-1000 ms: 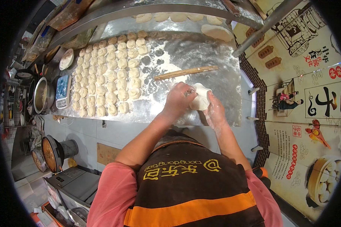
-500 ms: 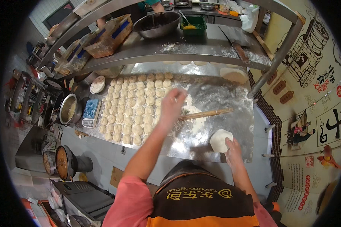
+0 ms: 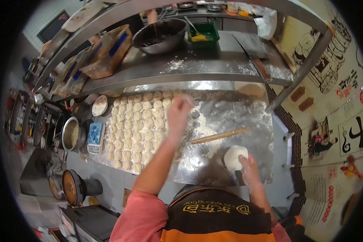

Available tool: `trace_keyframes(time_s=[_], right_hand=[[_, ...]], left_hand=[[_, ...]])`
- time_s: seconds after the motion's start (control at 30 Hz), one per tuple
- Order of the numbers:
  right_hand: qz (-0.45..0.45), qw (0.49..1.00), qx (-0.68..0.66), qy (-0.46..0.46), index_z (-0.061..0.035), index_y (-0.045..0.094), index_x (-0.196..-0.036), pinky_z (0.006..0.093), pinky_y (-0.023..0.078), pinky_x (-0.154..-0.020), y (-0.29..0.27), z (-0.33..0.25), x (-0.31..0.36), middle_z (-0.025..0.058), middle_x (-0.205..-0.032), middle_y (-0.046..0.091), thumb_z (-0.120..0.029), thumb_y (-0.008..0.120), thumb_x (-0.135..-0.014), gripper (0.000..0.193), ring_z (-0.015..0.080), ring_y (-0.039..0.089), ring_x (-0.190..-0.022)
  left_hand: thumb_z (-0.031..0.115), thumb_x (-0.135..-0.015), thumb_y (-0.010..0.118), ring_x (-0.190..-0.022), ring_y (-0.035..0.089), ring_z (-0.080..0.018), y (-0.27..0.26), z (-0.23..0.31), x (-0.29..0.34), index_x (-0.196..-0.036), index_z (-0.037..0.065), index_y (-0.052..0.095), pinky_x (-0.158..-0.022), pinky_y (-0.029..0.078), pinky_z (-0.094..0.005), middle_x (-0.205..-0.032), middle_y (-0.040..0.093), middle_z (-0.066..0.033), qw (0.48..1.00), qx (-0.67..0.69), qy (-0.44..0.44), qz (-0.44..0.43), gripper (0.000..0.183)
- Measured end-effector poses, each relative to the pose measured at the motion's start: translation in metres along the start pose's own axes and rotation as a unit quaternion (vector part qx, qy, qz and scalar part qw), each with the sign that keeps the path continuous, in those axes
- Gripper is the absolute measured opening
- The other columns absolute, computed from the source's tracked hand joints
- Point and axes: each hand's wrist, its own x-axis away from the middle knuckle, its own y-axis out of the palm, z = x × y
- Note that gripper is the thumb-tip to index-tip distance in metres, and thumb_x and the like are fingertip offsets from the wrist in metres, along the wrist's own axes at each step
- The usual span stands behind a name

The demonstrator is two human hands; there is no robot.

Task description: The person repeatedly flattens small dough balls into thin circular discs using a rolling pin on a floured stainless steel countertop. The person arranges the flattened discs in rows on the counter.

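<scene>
My right hand (image 3: pixel 249 166) grips the edge of a round, flat dough wrapper (image 3: pixel 233 158) near the table's front edge. The thumb lies on top of the wrapper. My left hand (image 3: pixel 179 117) is raised over the far right part of the dough rows, its fingers curled together and slightly blurred. Whatever may be between those fingertips I cannot make out. Between the hands a wooden rolling pin (image 3: pixel 221 135) lies slantwise on scattered flour. To the left stand rows of small round dough pieces (image 3: pixel 137 128), partly covered by my left forearm.
A steel shelf (image 3: pixel 213 60) crosses above the table's back, bearing a large metal bowl (image 3: pixel 160 37), a green tub (image 3: pixel 203 35), a plastic bin (image 3: pixel 108 54) and a cleaver (image 3: pixel 252 56). Left of the dough are a scale (image 3: pixel 95 138), a pot (image 3: pixel 71 134) and a flour bowl (image 3: pixel 99 105).
The whole view has shifted a little. My left hand remains over the far dough rows with its fingers bent. My right hand still holds the wrapper near the front edge.
</scene>
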Motion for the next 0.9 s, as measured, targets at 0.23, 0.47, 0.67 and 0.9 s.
trace_keyframes(time_s=[0.23, 0.47, 0.67, 0.9], right_hand=[[-0.078, 0.969, 0.23, -0.051, 0.0002, 0.052, -0.119, 0.0321, 0.045, -0.084, 0.038, -0.024, -0.025, 0.0123, -0.102, 0.063, -0.014, 0.056, -0.088, 0.034, 0.0224, 0.059, -0.094], [0.081, 0.828, 0.461, -0.309, -0.0026, 0.048, -0.123, 0.0463, 0.043, -0.091, 0.016, 0.002, -0.037, 0.023, -0.117, 0.054, -0.014, 0.057, -0.086, 0.04, 0.0413, 0.052, -0.107], [0.254, 0.715, 0.608, -0.232, -0.001, 0.053, -0.115, 0.0456, 0.041, -0.093, -0.092, 0.031, -0.049, 0.0188, -0.116, 0.053, -0.015, 0.062, -0.08, 0.039, 0.0389, 0.05, -0.108], [0.261, 0.662, 0.667, -0.222, -0.0038, 0.057, -0.11, 0.0481, 0.036, -0.098, -0.106, 0.049, -0.034, 0.0156, -0.118, 0.052, -0.011, 0.063, -0.076, 0.036, 0.0366, 0.046, -0.114]], left_hand=[[0.059, -0.093, 0.033, -0.107, 0.056, -0.0269, 0.06, -0.05, 0.101, -0.128, 0.009, 0.046, -0.093, 0.046, -0.0433, -0.119, 0.056, -0.011, 0.684, 0.391, -0.551, -0.275, 0.062], [0.033, -0.088, 0.057, -0.107, 0.058, -0.0292, 0.063, -0.092, 0.082, -0.127, 0.006, 0.047, -0.092, 0.047, -0.0428, -0.117, 0.059, -0.0121, 0.675, 0.335, -0.563, -0.341, 0.049], [0.013, -0.084, 0.057, -0.106, 0.06, -0.0328, 0.099, -0.103, -0.008, -0.122, -0.003, 0.049, -0.092, 0.049, -0.0477, -0.116, 0.059, -0.017, 0.805, 0.214, -0.481, -0.274, 0.043], [0.012, -0.084, 0.052, -0.103, 0.062, -0.0323, 0.185, -0.209, -0.144, -0.117, 0.002, 0.054, -0.088, 0.051, -0.0502, -0.114, 0.061, -0.0154, 0.861, 0.269, -0.333, -0.276, 0.035]])
